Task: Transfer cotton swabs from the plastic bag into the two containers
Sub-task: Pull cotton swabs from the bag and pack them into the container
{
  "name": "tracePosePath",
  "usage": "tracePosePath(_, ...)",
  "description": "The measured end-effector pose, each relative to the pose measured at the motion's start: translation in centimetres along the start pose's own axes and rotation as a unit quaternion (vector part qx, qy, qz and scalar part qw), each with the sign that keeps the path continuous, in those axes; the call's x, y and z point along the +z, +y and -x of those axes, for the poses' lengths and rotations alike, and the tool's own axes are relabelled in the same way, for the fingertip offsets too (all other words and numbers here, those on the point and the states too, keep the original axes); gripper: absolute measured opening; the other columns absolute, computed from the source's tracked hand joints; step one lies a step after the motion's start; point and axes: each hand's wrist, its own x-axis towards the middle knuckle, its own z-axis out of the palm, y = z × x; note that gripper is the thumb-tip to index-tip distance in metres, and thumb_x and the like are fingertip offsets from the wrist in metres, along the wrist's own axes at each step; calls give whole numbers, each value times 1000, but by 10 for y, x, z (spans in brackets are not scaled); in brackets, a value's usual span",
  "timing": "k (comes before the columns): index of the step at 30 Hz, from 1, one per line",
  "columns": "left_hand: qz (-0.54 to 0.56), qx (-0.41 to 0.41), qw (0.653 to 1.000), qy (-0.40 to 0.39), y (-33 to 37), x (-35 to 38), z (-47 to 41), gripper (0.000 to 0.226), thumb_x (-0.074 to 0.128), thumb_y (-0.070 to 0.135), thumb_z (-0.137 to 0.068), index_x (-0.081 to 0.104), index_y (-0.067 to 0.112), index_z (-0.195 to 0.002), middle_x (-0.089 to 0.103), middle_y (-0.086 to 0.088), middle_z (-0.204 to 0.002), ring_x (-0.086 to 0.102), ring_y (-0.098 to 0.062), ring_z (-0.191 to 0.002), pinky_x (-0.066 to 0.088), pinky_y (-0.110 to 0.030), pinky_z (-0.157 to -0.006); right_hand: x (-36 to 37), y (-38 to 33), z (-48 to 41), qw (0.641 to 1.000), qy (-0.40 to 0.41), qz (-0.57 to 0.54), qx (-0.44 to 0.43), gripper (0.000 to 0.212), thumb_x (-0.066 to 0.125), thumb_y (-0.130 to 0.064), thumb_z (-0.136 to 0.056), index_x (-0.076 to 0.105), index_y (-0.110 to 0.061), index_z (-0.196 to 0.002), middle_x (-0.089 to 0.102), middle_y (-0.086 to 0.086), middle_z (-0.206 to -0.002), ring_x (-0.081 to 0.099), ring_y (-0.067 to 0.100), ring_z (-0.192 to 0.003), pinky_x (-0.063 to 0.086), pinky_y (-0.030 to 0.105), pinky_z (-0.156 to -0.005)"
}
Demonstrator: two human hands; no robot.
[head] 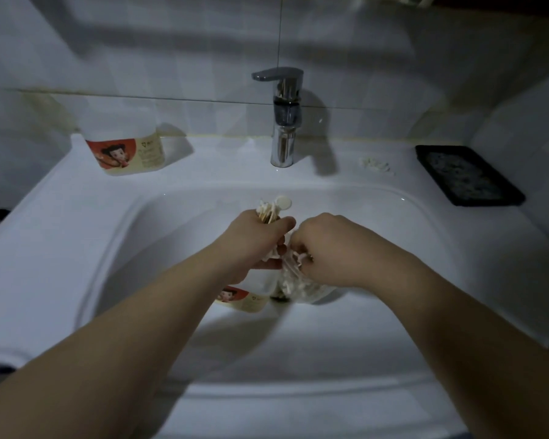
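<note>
Hovering over the basin of a white sink [76, 217], head view, two bare hands side by side.
- Left hand [257, 239]: fingers clenched round a bundle of cotton swabs [267, 210], tips sticking out above the fist.
- Right hand [330, 248]: fingers curled, pinching a few swabs at the mouth of the plastic bag [301, 288].
- The bag lies in the basin under that hand, holding more swabs.
- Container [244, 301]: red cartoon label, in the basin beneath the left hand, partly hidden.
- Second container [124, 147]: same label, on the back-left ledge.
- Chrome tap [284, 122]: back centre.
- Black tray [466, 175]: right ledge, with white scraps [376, 164] between it and the tap.
</note>
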Motion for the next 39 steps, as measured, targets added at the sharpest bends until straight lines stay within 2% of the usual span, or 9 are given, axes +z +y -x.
tracePosePath(4, 51, -37, 997, -34, 2, 1, 3, 16, 66, 22, -98, 62, 9, -88, 58, -2, -64, 62, -16, -59, 63, -38, -68, -4, 9, 4, 998, 21, -52, 4, 24, 49, -38, -81, 65, -20, -77, 61, -1, -74, 61, 23, -69, 55, 41, -64)
tracePosePath(9, 54, -49, 997, -37, 0, -1, -1, 17, 64, 25, -100, 62, 10, -91, 58, 0, -63, 63, -13, -56, 62, -35, -67, -9, 15, 7, 989, 98, -115, -4, 12, 62, -27, -89, 73, -25, -92, 69, -7, -78, 65, 15, -74, 56, 40, -69)
tracePosePath(15, 41, -38, 997, -51, 2, -6, -1, 14, 72, 18, -94, 69, 5, -98, 75, -8, -76, 75, -20, -72, 62, -33, -70, -10, 19, 6, 965, 171, -197, -1, 10, 72, -25, -91, 78, -25, -98, 74, -10, -84, 67, 6, -78, 54, 30, -74)
tracePosePath(17, 25, -31, 998, -56, 2, -6, 0, 13, 74, 11, -91, 70, 2, -99, 76, -17, -85, 77, -25, -80, 62, -33, -69, -10, 20, 5, 966, 150, -211, 15, 10, 76, -26, -88, 79, -27, -97, 74, -12, -85, 67, 4, -81, 53, 28, -77)
tracePosePath(21, -28, -25, 998, -52, -1, -3, 0, 12, 69, -7, -83, 64, 4, -82, 68, -9, -68, 73, -19, -68, 62, -30, -65, -9, 21, 4, 985, 53, -161, 38, 15, 80, -34, -83, 79, -28, -97, 73, -10, -88, 66, 6, -86, 52, 24, -76)
tracePosePath(28, 32, -16, 998, -52, 2, -4, 0, 17, 66, -3, -88, 67, 2, -105, 71, -9, -77, 72, -15, -65, 58, -25, -60, -15, 21, 8, 951, 176, -250, 37, 7, 75, -26, -89, 78, -23, -94, 74, -11, -87, 68, 6, -85, 55, 31, -80)
tracePosePath(33, 15, -16, 999, -38, -2, -1, -1, 10, 61, 0, -91, 60, 8, -85, 61, -13, -74, 64, -20, -68, 58, -26, -62, -13, 22, 9, 980, 63, -190, 16, 15, 65, -20, -94, 77, -26, -100, 74, -8, -94, 67, 8, -87, 49, 17, -74)
tracePosePath(35, 16, -12, 999, -38, -3, 0, -2, 4, 63, 2, -91, 62, 6, -91, 62, -17, -83, 64, -25, -78, 60, -27, -67, -12, 23, 9, 969, 107, -221, 11, 13, 68, -20, -93, 78, -27, -98, 75, -9, -91, 68, 6, -85, 53, 25, -78)
tracePosePath(39, 28, 2, 999, -33, -1, -1, -3, 11, 65, 3, -92, 64, 7, -102, 66, -12, -86, 67, -18, -73, 58, -25, -62, -15, 24, 8, 929, 195, -314, 14, 9, 72, -18, -90, 78, -24, -93, 73, -15, -82, 69, 4, -82, 57, 31, -79)
